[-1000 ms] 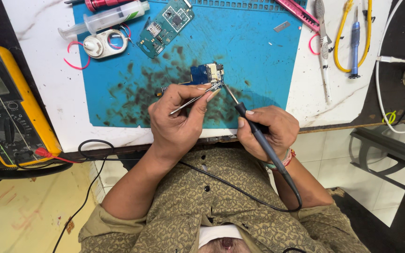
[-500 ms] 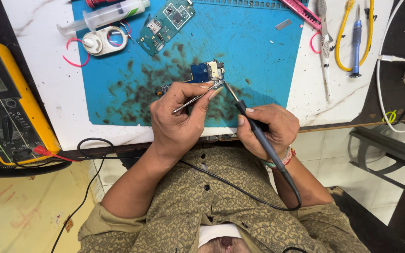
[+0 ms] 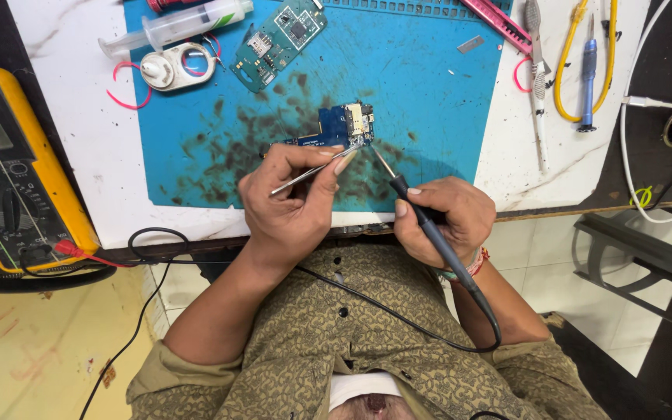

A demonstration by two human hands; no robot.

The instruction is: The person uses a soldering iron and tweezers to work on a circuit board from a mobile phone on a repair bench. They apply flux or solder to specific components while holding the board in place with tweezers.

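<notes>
Head view: left hand [image 3: 289, 206] pinches tweezers [image 3: 313, 171], right hand [image 3: 441, 218] grips soldering iron [image 3: 421, 222]; both tips touch small blue circuit board [image 3: 340, 124] mid blue mat [image 3: 429, 101]. Green board [image 3: 278, 35] far left, yellow multimeter [image 3: 9, 171] at left edge.

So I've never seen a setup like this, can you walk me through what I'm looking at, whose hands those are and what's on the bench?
This is one view from a camera worn on a person's head, looking down at their own bare hands and lap. The left hand holds metal tweezers. The right hand holds a soldering iron like a pen; its tip meets a small blue circuit board on a stained blue work mat. Farther back lie a green circuit board, a syringe and a blue screwdriver. A yellow multimeter sits at the picture's left.
</notes>
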